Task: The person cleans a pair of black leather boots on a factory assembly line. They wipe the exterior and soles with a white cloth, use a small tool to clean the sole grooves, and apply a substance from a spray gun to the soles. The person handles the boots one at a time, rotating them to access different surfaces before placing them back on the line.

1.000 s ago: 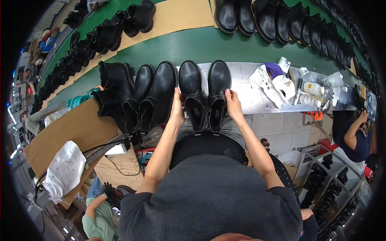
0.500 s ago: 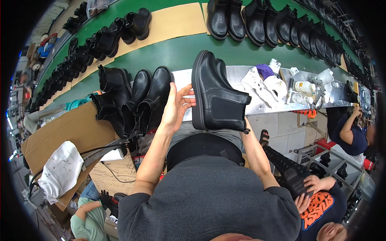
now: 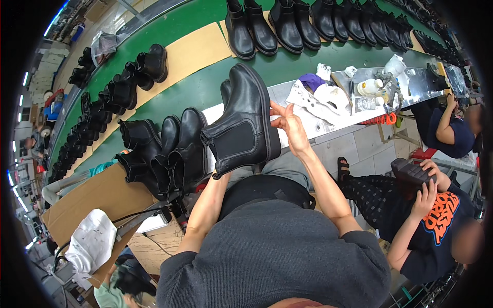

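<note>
A black Chelsea boot (image 3: 241, 118) is held up before me, toe upward, its elastic side panel facing me and its sole toward the right. Behind it shows part of a second black boot (image 3: 225, 91). My left forearm (image 3: 206, 208) rises behind the boot's heel and shaft; that hand's fingers are hidden, and it appears to carry the boot. My right hand (image 3: 294, 128) is beside the sole, fingers apart, fingertips at the sole's edge. Just left stand several black boots (image 3: 187, 138) grouped at the bench edge.
Rows of black boots (image 3: 287, 25) line tan boards on the green table (image 3: 195, 72). A stained white cloth (image 3: 328, 97) and bottles (image 3: 370, 87) lie on the metal ledge at right. Cardboard (image 3: 87, 190) and another rag (image 3: 92, 241) are at left. A co-worker (image 3: 431, 215) sits at lower right.
The held boot has turned around, its sole going from left-facing to right-facing. My left hand has passed behind it, while my right hand has come out beside the sole. My view has shifted.
</note>
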A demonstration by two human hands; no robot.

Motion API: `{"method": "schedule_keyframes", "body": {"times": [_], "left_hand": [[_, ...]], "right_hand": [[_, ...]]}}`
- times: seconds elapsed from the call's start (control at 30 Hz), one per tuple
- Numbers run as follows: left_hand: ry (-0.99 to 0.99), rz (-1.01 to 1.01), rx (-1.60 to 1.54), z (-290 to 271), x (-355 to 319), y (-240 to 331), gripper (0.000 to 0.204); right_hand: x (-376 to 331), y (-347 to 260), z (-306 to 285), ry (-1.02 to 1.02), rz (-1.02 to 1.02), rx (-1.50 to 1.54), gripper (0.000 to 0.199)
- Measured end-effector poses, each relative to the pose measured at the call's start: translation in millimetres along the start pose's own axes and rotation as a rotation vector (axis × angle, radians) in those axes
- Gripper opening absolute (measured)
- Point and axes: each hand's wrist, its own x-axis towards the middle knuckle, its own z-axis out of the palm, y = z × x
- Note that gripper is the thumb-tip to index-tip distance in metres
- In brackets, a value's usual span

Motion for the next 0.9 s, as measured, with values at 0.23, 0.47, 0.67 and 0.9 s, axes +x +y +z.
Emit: {"method": "schedule_keyframes", "body": {"times": [0.23,0.47,0.67,0.9], "left_hand": [[0.1,0.243,-0.233,-53.9,2.9,-50.1,0.069],[-0.664,-0.014,-0.818,-124.6,14.7,-58.0,0.065],[-0.137,0.035,-0.383,-81.9,-20.7,-44.1,0.056],[-0.115,-0.029,-0.297,-72.3,-26.3,-15.2,0.046]], "right_hand": [[11.0,44.3,9.8,0.227,-0.167,-0.438,0.073],[39.8,117.0,-29.3,0.101,0.182,0.21,0.066],[8.6,69.6,-28.8,-0.088,0.559,0.723,0.066],[14.0,55.7,-24.6,-0.067,0.498,0.649,0.065]]}}
